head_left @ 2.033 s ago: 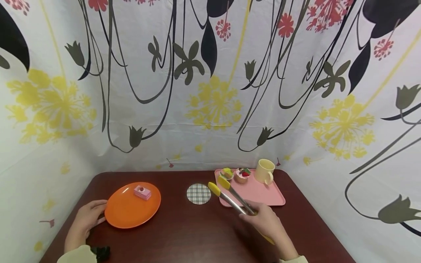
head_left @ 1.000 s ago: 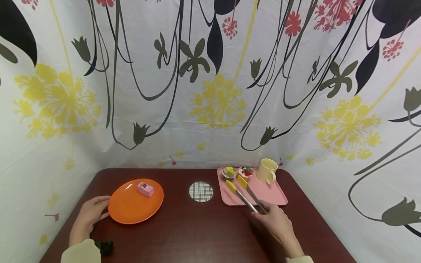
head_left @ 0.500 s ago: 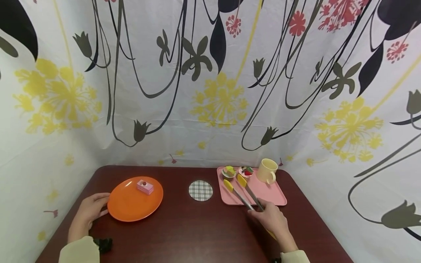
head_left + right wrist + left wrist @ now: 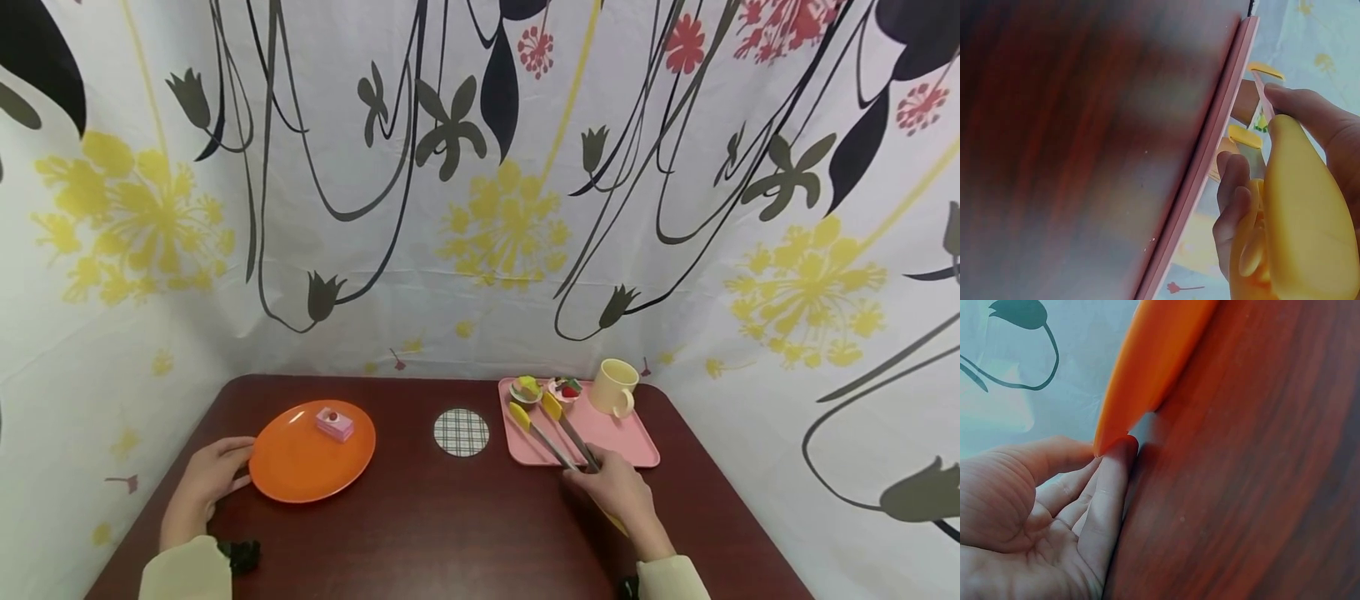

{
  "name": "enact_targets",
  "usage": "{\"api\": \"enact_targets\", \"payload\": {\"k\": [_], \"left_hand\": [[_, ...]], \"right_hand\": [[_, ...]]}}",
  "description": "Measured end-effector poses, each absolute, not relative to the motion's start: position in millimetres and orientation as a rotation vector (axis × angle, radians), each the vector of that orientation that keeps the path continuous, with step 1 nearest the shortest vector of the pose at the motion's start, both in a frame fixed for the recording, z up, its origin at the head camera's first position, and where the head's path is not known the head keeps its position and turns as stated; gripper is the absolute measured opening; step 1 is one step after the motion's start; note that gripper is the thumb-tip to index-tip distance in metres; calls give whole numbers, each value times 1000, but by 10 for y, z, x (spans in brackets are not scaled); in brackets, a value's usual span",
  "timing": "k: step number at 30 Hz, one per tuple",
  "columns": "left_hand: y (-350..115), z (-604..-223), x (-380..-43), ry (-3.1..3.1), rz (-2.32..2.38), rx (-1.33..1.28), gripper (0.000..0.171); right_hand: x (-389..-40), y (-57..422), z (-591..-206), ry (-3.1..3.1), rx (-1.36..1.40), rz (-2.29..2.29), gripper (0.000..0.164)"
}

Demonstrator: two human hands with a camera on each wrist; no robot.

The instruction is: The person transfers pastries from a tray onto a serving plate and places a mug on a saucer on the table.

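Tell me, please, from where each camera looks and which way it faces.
Head: worn on the head, facing forward and down over the table; the left hand, right hand and sleeves show.
Left wrist: worn there, facing the orange plate; only the left hand shows.
Right wrist: worn there, looking along the tongs toward the pink tray; only the right hand shows.
Shared by head and right wrist: tongs and pink tray.

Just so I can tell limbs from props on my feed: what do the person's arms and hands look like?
The left hand and right hand show no gloves or rings. The left sleeve and right sleeve are pale cream and look plain. Something dark shows beside the left one; I can't tell what.
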State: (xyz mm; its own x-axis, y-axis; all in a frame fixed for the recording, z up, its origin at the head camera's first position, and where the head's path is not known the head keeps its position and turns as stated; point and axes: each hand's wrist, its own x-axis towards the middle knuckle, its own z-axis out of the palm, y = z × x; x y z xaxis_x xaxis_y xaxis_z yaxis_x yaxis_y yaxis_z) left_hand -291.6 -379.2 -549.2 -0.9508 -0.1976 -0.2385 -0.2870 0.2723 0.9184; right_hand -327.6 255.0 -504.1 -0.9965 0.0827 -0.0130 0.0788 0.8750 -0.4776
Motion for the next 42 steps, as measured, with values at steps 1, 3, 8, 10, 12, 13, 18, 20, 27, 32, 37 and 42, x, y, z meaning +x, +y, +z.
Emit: {"api": "enact_targets", "payload": {"k": [1, 3, 8, 10, 12, 13, 18, 20, 27, 32, 37, 42], "left_hand": [[-3793, -5486, -2916, 2444, 1792, -466, 66], [-3792, -5479, -2917, 2446, 1794, -470, 67], [-3789, -5484, -2922, 2431, 1791, -492, 68], [-3791, -5490, -2925, 2418, 1802, -497, 68], [-3796, -5500, -2930, 2412, 1813, -495, 67], [-3795, -5512, -2933, 2409, 1817, -495, 67], [-3796, -5531, -2925, 2407, 1819, -491, 68], [-3798, -5528, -2921, 2408, 1821, -492, 67], [-3771, -5497, -2904, 2417, 1829, -503, 65], [-3754, -5481, -2907, 2417, 1827, -504, 65], [-3762, -5479, -2902, 2411, 1822, -502, 65], [-3775, -5493, -2911, 2405, 1830, -500, 66]], "right_hand": [[-3294, 2543, -5042, -3034, -125, 768, 38], [-3327, 2533, -5045, -3037, -118, 763, 41], [-3401, 2517, -5067, -3044, -122, 759, 49], [-3423, 2513, -5075, -3042, -123, 768, 50], [-3444, 2509, -5083, -3036, -117, 777, 50], [-3446, 2510, -5083, -3033, -117, 780, 50], [-3484, 2497, -5079, -3032, -116, 796, 51], [-3509, 2485, -5071, -3034, -114, 799, 47], [-3578, 2451, -5052, -3039, -95, 761, 42], [-3597, 2459, -5058, -3049, -80, 770, 46], [-3589, 2462, -5055, -3053, -67, 766, 62], [-3592, 2470, -5067, -3057, -65, 763, 68]]}}
